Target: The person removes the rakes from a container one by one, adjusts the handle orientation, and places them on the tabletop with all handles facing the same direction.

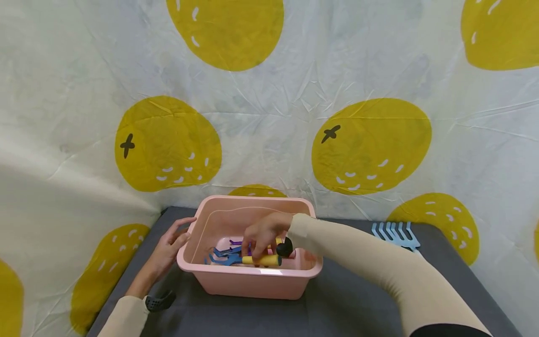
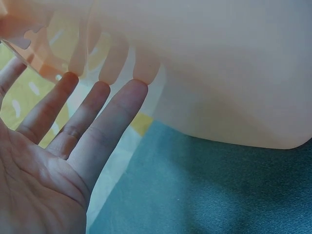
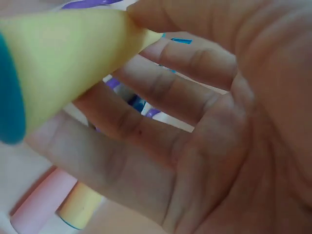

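Observation:
A pink plastic tub (image 1: 252,284) stands on the dark grey table. Inside it my right hand (image 1: 266,234) reaches down and pinches the yellow handle of a small garden hand rake (image 1: 227,260), whose blue tines point left. In the right wrist view, thumb and fingers surround that yellow handle (image 3: 73,58). Beneath the fingers lie a pink handle (image 3: 43,200), another yellow handle (image 3: 80,207) and purple tool parts, mostly hidden. At the tub's left side, my left hand (image 1: 166,248) touches the outer wall with its straight fingertips, as the left wrist view shows.
A light-blue rake head (image 1: 396,235) lies on the table (image 1: 345,299) to the right, its handle partly hidden by the right sleeve. A white cloth with yellow fruit shapes (image 1: 269,140) hangs behind the table and along its sides.

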A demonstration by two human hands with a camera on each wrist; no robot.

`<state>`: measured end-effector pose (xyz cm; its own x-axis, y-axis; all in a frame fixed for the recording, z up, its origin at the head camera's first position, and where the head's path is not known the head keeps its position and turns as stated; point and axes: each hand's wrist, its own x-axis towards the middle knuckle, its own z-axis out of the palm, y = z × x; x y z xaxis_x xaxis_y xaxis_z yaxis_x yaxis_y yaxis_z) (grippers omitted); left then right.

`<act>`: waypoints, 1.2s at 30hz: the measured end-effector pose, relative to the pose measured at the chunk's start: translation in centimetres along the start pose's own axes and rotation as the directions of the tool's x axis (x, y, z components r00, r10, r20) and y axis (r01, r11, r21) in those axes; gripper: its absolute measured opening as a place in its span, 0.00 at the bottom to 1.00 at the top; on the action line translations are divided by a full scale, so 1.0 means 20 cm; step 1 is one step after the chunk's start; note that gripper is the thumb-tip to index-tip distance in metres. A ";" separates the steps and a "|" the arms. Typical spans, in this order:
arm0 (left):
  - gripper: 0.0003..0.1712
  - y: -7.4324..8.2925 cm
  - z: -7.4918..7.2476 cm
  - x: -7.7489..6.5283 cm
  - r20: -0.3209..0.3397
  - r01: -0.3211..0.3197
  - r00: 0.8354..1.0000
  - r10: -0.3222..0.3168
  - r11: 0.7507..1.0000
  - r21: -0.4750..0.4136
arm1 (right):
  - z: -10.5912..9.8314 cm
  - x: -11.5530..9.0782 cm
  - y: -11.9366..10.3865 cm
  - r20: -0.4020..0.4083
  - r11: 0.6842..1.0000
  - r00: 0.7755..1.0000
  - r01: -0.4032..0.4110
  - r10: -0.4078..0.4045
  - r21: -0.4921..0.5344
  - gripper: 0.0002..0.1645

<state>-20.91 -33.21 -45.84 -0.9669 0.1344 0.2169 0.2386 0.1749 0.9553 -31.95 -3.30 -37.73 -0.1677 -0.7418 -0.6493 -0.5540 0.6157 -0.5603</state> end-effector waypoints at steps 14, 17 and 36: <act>0.25 0.02 0.00 0.01 0.006 0.014 1.000 -0.014 1.000 0.002 | -0.09 -0.10 0.12 -0.102 0.963 0.992 0.099 -0.076 0.250 0.19; 0.25 0.02 0.00 0.01 0.008 0.010 1.000 -0.010 1.000 0.007 | -0.10 -0.11 0.13 -0.114 0.951 0.988 0.132 -0.103 0.280 0.20; 0.25 0.02 0.00 -0.01 0.001 0.006 1.000 -0.006 1.000 -0.015 | -0.09 -0.10 0.03 -0.168 0.917 0.969 0.229 -0.182 0.327 0.25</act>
<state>-20.65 -33.15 -45.47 -0.9682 0.1348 0.2108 0.2313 0.1606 0.9595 -33.45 -1.88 -35.75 -0.1988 -0.8753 -0.4409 -0.2798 0.4819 -0.8304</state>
